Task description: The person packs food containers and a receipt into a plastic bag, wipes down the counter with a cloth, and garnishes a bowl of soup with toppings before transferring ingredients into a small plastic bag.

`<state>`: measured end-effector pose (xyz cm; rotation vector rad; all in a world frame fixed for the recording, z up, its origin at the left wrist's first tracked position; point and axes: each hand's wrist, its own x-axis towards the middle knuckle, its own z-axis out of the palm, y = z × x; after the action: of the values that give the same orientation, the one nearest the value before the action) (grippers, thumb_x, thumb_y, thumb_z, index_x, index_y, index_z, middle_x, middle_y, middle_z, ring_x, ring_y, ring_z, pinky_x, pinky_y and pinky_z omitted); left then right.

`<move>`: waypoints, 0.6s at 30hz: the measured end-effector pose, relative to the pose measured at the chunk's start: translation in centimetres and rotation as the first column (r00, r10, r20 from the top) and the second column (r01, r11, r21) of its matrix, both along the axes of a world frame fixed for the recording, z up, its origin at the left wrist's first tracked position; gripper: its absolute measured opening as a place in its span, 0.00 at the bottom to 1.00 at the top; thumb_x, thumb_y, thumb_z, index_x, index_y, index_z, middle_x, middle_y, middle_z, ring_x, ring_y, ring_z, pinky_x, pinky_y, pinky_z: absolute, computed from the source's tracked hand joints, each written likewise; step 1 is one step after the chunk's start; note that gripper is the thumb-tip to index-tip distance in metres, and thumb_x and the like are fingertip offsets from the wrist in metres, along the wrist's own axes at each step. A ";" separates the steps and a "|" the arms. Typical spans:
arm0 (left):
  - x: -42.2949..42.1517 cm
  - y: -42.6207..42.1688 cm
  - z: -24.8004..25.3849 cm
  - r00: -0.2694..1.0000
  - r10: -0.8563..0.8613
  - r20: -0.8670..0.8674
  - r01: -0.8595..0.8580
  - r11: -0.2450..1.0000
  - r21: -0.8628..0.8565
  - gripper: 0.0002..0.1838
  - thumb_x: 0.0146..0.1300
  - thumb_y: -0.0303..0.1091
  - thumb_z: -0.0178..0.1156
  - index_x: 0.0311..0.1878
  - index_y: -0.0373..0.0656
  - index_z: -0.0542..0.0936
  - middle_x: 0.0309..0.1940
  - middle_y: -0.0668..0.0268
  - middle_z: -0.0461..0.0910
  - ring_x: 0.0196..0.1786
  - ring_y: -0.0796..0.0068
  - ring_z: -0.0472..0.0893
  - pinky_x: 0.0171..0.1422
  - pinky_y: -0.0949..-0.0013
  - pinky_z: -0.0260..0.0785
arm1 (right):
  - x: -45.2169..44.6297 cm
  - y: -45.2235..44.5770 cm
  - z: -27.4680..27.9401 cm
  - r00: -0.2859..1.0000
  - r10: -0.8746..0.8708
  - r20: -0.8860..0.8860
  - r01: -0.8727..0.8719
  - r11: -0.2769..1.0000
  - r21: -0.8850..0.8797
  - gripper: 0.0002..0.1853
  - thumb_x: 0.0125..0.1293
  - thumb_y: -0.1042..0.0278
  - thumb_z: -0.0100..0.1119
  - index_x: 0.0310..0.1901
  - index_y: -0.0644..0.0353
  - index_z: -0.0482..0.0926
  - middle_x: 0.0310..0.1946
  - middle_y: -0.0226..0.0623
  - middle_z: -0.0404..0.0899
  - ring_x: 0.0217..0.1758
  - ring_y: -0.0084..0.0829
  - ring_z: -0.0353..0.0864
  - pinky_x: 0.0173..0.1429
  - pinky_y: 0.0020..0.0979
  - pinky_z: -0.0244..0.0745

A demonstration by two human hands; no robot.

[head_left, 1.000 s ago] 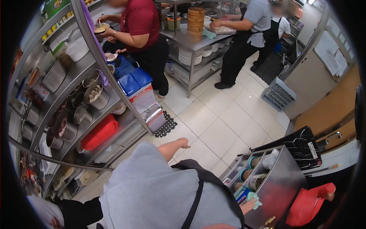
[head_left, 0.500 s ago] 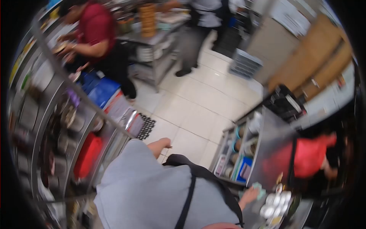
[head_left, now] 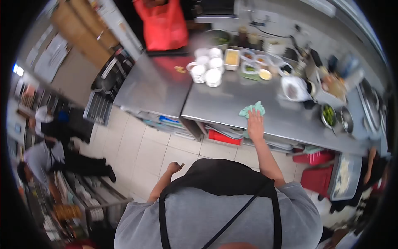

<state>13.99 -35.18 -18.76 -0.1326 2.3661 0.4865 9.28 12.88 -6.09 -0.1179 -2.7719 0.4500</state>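
My right hand (head_left: pixel 255 125) is pressed on a light green cloth (head_left: pixel 252 109) on the steel counter (head_left: pixel 232 101), near its front edge, with the cloth bunched under and ahead of the fingers. Lower and to the left, above the tiled floor, my left hand (head_left: pixel 175 167) is closed, with a small dark thing at its fingertips, too small to name. Stacks of white cups (head_left: pixel 212 76) stand farther back on the counter, beside a tub of yellow food (head_left: pixel 232 59) and small containers of ingredients (head_left: pixel 250 67).
At the top, a person holds a red bag (head_left: pixel 166 27) behind the counter. A bowl of green vegetables (head_left: pixel 328 115) and a white plastic bag (head_left: pixel 295 88) are at the right. Two people work at the left. Below right are a tub (head_left: pixel 346 176) and red stools (head_left: pixel 317 180).
The view has swung right, from the aisle and shelves to the counter. The green cloth has stayed with my right hand, which is now over the counter front. My left hand remains closed.
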 end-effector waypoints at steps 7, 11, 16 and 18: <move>-5.0 12.8 1.5 0.907 -0.397 -0.140 0.404 0.915 0.023 0.15 0.46 0.47 0.62 0.26 0.44 0.80 0.27 0.58 0.80 0.35 0.60 0.80 0.42 0.61 0.71 | 11.7 22.2 -2.6 0.751 -0.657 0.065 0.628 0.742 0.236 0.25 0.66 0.57 0.38 0.64 0.49 0.56 0.66 0.37 0.51 0.69 0.41 0.48 0.66 0.55 0.42; -6.1 14.8 -1.5 0.755 -0.607 -0.249 0.621 0.783 -0.028 0.15 0.47 0.48 0.62 0.26 0.46 0.79 0.27 0.60 0.80 0.33 0.61 0.79 0.40 0.62 0.70 | 16.7 32.7 -2.0 0.477 -0.863 0.167 0.844 0.502 0.188 0.29 0.66 0.49 0.36 0.66 0.51 0.52 0.68 0.41 0.47 0.70 0.46 0.45 0.67 0.55 0.39; -3.6 17.7 6.7 0.911 -0.382 -0.152 0.397 0.914 0.080 0.13 0.48 0.44 0.63 0.28 0.45 0.79 0.27 0.60 0.80 0.33 0.63 0.80 0.40 0.63 0.71 | 14.2 34.2 0.9 0.084 -0.967 0.240 0.981 0.122 0.150 0.45 0.56 0.29 0.37 0.66 0.57 0.49 0.65 0.61 0.43 0.68 0.61 0.39 0.68 0.54 0.36; -3.2 18.1 8.6 0.919 -0.355 -0.174 0.383 0.908 0.171 0.11 0.49 0.41 0.64 0.29 0.44 0.80 0.27 0.60 0.80 0.32 0.66 0.80 0.40 0.65 0.72 | 11.3 31.6 0.8 0.211 -0.947 0.240 0.951 0.256 0.175 0.49 0.54 0.26 0.36 0.66 0.60 0.48 0.65 0.62 0.43 0.68 0.62 0.39 0.68 0.53 0.35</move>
<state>10.77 -17.07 -10.15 0.4518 2.3812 0.5584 20.56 44.44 -5.25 -1.9459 -2.2627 0.0645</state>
